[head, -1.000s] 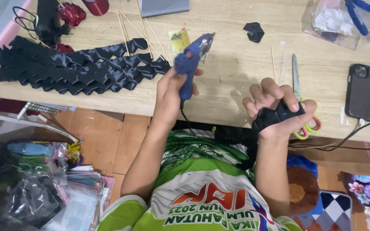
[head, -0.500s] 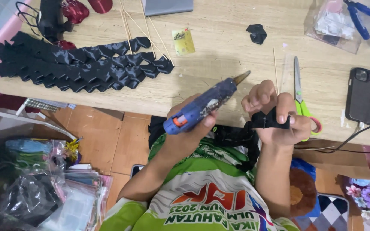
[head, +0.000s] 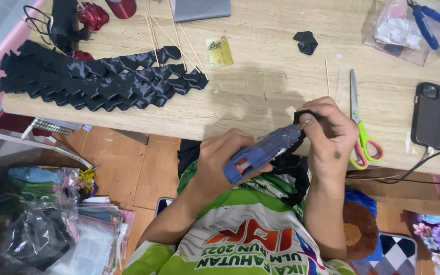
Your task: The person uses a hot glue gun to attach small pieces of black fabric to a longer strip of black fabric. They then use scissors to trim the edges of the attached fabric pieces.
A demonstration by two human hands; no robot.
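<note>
L hand (head: 220,158) gripped 1 blue glue gun (head: 263,153); R hand (head: 329,135) pinched 1 black ribbon piece (head: 301,116) at nozzle, over the desk (head: 260,86) front edge. Open room mid-desk; 1 pair of scissors (head: 360,130) just right, 1 phone (head: 432,114) beyond.

Rows of folded black satin pieces (head: 98,81) are being kept at the left of the wooden tabletop (head: 260,86), thin bamboo skewers (head: 171,35) lying across them. Green-handled scissors (head: 360,130) are being left near the front edge, beside a dark phone (head: 432,114). Blue-handled pliers (head: 431,23) are resting on a clear bag (head: 390,30).
</note>
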